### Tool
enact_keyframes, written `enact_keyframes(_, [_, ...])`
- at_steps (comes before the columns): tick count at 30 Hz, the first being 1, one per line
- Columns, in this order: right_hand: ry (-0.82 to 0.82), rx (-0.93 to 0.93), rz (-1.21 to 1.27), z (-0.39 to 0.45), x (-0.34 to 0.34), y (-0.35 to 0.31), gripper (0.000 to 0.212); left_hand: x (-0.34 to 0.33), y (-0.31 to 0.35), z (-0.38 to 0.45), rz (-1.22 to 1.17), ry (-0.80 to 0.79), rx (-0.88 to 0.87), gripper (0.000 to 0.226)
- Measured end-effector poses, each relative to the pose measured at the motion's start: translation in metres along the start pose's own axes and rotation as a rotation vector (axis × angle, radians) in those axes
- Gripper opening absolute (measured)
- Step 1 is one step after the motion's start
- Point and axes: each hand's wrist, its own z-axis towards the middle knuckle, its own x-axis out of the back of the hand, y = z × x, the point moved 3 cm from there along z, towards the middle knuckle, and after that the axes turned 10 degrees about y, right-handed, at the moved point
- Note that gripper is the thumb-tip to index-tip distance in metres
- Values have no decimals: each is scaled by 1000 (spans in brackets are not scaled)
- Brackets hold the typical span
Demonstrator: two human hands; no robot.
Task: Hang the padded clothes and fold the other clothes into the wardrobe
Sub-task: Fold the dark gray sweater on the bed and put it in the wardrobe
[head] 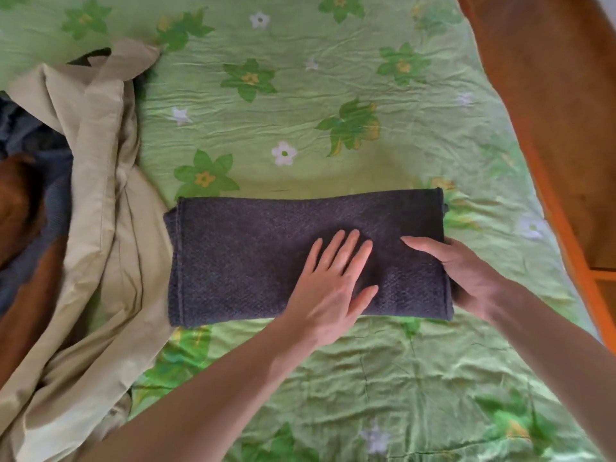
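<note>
My left hand (pixel 330 281) lies flat with straight fingers (pixel 346 248) on the dark gray sweater (pixel 240 258). My right hand (pixel 466 271) grips the sweater's right edge, thumb on top. The sweater is folded on the green flowery bed (pixel 300 111). A tan jacket (pixel 100 211) lies just left of it.
</note>
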Motion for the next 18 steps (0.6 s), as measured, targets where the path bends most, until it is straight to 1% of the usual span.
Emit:
enact_keyframes(2, [14,42,20,-11,-11,-3,32,11,8,-1,-188,27,81,72])
enact_keyframes(4, [29,90,69,-25,-27,-4,30,26,14,-1,-409,107,184,72])
enact_keyframes(6, [-2,103,139,-41,-43,-4,32,41,17,-1,-596,172,303,70])
enact_keyframes(7, [-20,120,139,-49,-50,-3,34,48,19,0,-712,167,374,70])
enact_keyframes(9, [-75,175,91,-70,-67,-7,43,66,24,0,-1063,137,512,72])
enact_keyframes(10, [-105,213,44,-79,-76,-11,49,76,25,-1,-1242,158,567,72])
enact_keyframes(11, [-130,254,13,-85,-86,-13,52,86,23,-3,-1363,191,619,68])
enact_keyframes(12, [-142,286,-2,-92,-97,-16,52,97,18,-6,-1417,221,672,63])
enact_keyframes(14, [-164,332,-80,-101,-119,-18,46,118,5,-15,-1426,270,763,52])
enact_keyframes(16, [-173,401,-194,-108,-141,-14,48,129,-12,-27,-1349,363,830,43])
enact_keyframes(18, [-230,521,-317,-116,-162,-7,53,134,-35,-40,-1220,505,874,39])
